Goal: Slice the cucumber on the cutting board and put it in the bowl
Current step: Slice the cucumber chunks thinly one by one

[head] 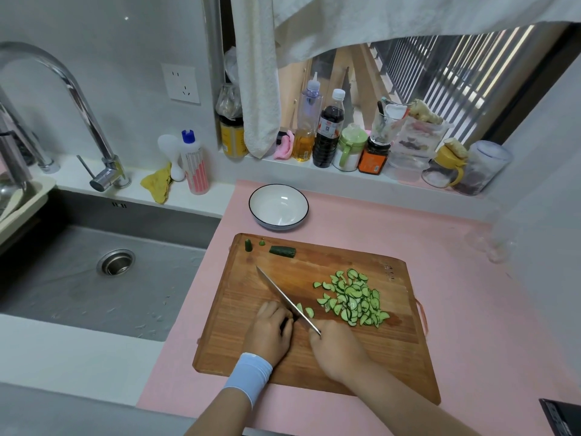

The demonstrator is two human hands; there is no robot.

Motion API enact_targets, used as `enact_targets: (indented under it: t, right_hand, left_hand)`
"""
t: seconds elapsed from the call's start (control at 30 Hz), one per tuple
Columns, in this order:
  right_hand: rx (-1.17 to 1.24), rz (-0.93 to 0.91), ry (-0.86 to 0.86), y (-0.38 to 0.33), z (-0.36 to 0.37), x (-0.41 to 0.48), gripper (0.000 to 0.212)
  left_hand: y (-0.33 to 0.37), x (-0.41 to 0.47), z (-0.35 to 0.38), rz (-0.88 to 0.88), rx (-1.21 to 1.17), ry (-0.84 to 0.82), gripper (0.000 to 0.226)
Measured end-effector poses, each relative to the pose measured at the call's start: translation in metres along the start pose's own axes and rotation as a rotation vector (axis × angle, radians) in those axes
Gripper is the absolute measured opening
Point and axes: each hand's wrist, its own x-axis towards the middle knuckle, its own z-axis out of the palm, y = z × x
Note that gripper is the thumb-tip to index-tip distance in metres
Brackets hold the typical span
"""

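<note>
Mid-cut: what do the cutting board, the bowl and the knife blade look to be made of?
Brown rectangular cutting board: wood, matt, with visible grain lines. White round bowl with dark rim: glossy with highlights, probably glazed ceramic, though melamine cannot be ruled out. Long grey knife blade: bright reflective metal, likely steel.

Both forearms reach in from the lower edge and converge. The left hand (269, 333), with a pale blue band (248, 377) on its wrist, lies knuckles up, fingers curled down over a cucumber stub (289, 321). The right hand (337, 350) is closed round the handle of a knife (284, 298), just beside the left fingers
</note>
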Motion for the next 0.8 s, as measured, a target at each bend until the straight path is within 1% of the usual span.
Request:
enact_targets:
  t: [0.1, 0.2, 0.33, 0.43, 0.5, 0.53, 0.67, 0.8]
  right_hand:
    - [-0.031, -0.013, 0.007, -0.004, -0.001, -0.005, 0.031]
    - [-0.084, -0.036, 0.044, -0.006, -0.002, -0.014, 0.035]
    - [-0.069, -0.045, 0.074, -0.001, -0.004, -0.025, 0.035]
    - [-0.026, -0.048, 0.063, 0.005, -0.004, -0.027, 0.028]
    - [-0.034, -0.043, 0.060, 0.006, -0.004, -0.027, 0.035]
    - [-0.035, -0.034, 0.055, 0.006, -0.004, -0.026, 0.036]
    - [-0.026, -0.018, 0.029, 0.001, -0.005, -0.019, 0.024]
    - [-0.012, -0.008, 0.002, -0.005, -0.003, -0.008, 0.026]
  left_hand:
    - [0.000, -0.001, -0.001, -0.021, 0.001, -0.002, 0.008]
    - [0.001, 0.000, -0.001, -0.044, -0.002, -0.006, 0.009]
    - [0.001, 0.000, -0.001, -0.054, -0.010, -0.007, 0.008]
    - [0.000, -0.001, -0.001, -0.056, -0.017, -0.006, 0.011]
    - [0.001, 0.000, -0.002, -0.058, -0.017, -0.002, 0.010]
    - [0.001, 0.001, -0.002, -0.056, -0.018, 0.001, 0.011]
    - [0.001, 0.003, -0.002, -0.068, -0.021, -0.003, 0.017]
    - [0.001, 0.001, -0.001, -0.069, -0.022, -0.004, 0.017]
